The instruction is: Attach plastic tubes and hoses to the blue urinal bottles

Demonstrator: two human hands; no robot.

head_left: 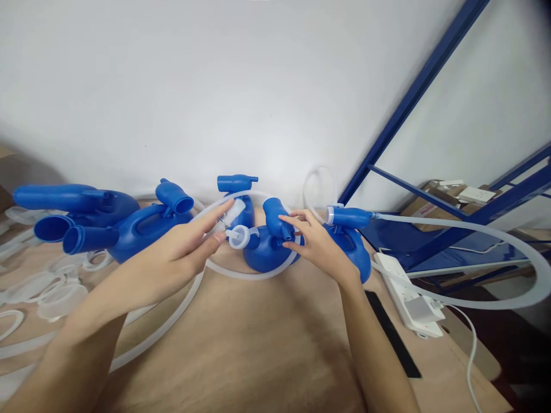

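In the head view my left hand (189, 241) is closed, with a clear plastic fitting (235, 212) between thumb and fingers. Just beyond its thumb tip, a translucent white cap (239, 237) sits at the mouth of a blue plastic bottle (262, 252). My right hand (316, 238) has its fingers closed around the narrow end of the blue elbow spout (274, 213) above that bottle. A translucent hose (253, 276) loops around the bottle and passes close to both hands. The fitting is partly hidden by my left fingers.
More blue bottles (146, 226) stand at the left, others behind and to the right (355, 252). Translucent rings and lids (62, 298) lie at the far left. A white power strip (407, 295) and a black strip (394, 335) lie right, beside a blue metal frame (413, 86).
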